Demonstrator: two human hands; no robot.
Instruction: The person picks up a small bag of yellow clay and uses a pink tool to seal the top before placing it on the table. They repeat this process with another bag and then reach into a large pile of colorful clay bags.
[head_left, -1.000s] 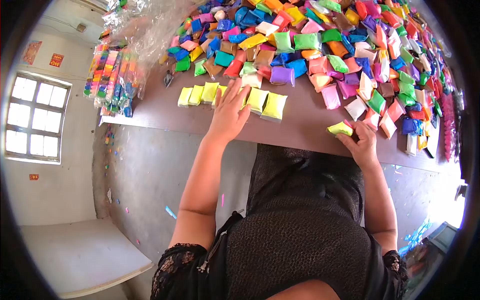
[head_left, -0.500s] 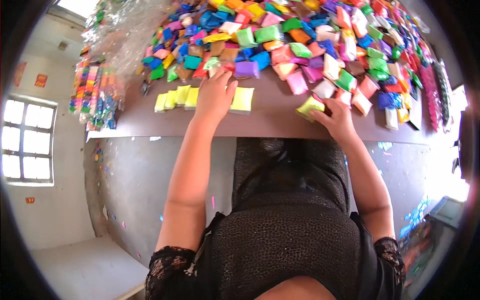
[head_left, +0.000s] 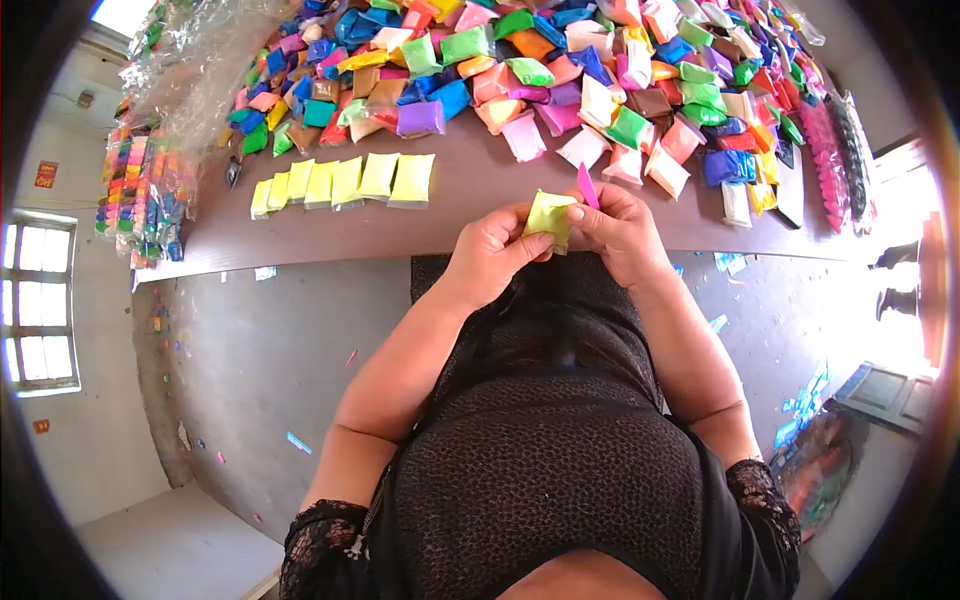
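My left hand (head_left: 490,252) and my right hand (head_left: 622,232) meet just over the table's front edge. Between them is a small yellow packet (head_left: 548,218) in clear plastic, pinched by both hands and tilted upright. A thin pink pointed piece (head_left: 588,186) sticks up from the fingers of my right hand; its lower end is hidden, and I cannot make out its kind. To the left on the table lies a row of several matching yellow packets (head_left: 345,182), side by side and slightly overlapping.
A large heap of mixed coloured packets (head_left: 520,75) covers the back of the brown table (head_left: 330,228). Clear bags of coloured packs (head_left: 145,190) stand at the left end. Pink and black bagged strips (head_left: 828,165) and a dark flat object (head_left: 790,190) lie right.
My left hand has left the yellow row and come right to the yellow packet. My right hand has brought that packet leftward, in front of my body. The view has shifted slightly.
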